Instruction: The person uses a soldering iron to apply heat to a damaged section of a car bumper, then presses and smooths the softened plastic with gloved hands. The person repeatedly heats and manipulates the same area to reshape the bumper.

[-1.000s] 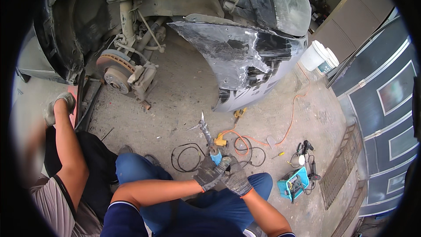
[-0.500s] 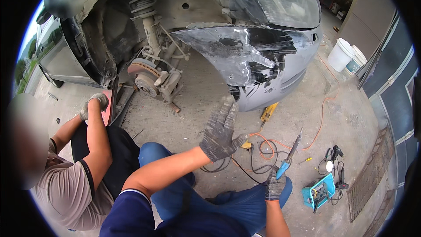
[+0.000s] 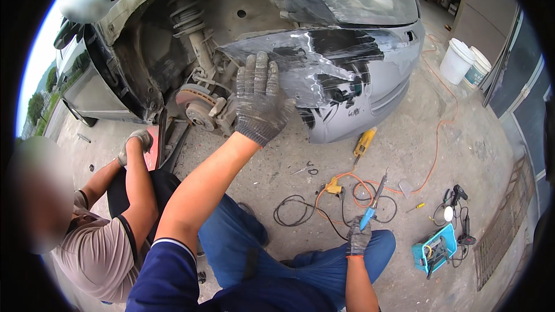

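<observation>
My gloved left hand (image 3: 260,95) is raised, fingers extended with the palm away from me, in front of the pointed end of the grey bumper (image 3: 364,110), which has black and scuffed patches; whether it touches the bumper I cannot tell. Behind it are the brake disc (image 3: 193,101) and strut (image 3: 202,46) in the bare wheel well. My gloved right hand (image 3: 358,240) grips a blue-handled tool (image 3: 368,216) with a metal tip, held upright over my right knee, near coiled orange and black cables (image 3: 324,202).
A co-worker (image 3: 98,237) sits at my left, gloved hands by a red object (image 3: 151,144). A yellow tool (image 3: 363,143) and scissors (image 3: 306,169) lie on the floor, with a turquoise bin (image 3: 430,254) of tools at right. Two white buckets (image 3: 457,60) and a metal grate (image 3: 500,219) stand farther right.
My left hand has left the tool and moved up and forward to the bumper, fingers extended. The tool moved right in my right hand. My view has lifted toward the car.
</observation>
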The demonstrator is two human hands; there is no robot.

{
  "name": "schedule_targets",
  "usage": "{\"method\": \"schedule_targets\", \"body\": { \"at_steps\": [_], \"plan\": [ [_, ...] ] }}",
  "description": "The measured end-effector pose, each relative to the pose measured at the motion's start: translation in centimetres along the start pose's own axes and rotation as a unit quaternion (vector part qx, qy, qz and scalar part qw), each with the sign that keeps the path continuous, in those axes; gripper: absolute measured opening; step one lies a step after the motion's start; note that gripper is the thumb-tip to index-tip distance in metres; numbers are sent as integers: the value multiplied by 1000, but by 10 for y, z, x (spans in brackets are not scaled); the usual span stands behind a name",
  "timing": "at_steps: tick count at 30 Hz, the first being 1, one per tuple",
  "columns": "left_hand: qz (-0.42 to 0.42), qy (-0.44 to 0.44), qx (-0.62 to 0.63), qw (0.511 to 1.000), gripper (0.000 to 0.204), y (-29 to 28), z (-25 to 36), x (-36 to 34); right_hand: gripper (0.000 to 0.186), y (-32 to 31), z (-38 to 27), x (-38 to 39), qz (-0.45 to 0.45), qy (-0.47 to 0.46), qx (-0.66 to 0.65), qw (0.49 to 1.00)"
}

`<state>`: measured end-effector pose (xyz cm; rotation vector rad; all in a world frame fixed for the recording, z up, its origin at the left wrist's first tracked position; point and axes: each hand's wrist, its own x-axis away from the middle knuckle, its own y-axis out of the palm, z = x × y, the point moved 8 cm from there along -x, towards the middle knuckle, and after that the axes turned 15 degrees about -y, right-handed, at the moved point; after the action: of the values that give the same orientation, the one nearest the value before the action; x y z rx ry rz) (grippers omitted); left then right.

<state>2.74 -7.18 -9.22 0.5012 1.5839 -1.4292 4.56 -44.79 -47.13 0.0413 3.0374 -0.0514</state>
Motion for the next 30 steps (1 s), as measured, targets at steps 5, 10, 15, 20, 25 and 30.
{"method": "schedule_targets", "body": {
  "at_steps": [5, 10, 15, 20, 25, 30],
  "plan": [
    [-41, -12, -13, 999, 85, 9, 17, 5, 16, 0, 6, 0, -5, 3, 28, 1000],
    [-76, 6, 0, 997, 83, 20, 24, 17, 14, 1, 7, 0, -7, 16, 21, 1000],
    [-94, 20, 1, 995, 82, 17, 25, 21, 13, 3, 10, 1, -13, 39, 4, 999],
    [-12, 3, -7, 1000, 81, 2, 10, -2, 13, 4, 6, 1, -22, 42, 9, 999],
    [-48, 16, -33, 998, 83, 8, 18, 2, 14, 5, 7, 0, -38, 29, 18, 999],
    [-86, 33, -38, 995, 83, 17, 24, 10, 14, 5, 6, 1, -38, 25, 10, 999]
  ]
}}
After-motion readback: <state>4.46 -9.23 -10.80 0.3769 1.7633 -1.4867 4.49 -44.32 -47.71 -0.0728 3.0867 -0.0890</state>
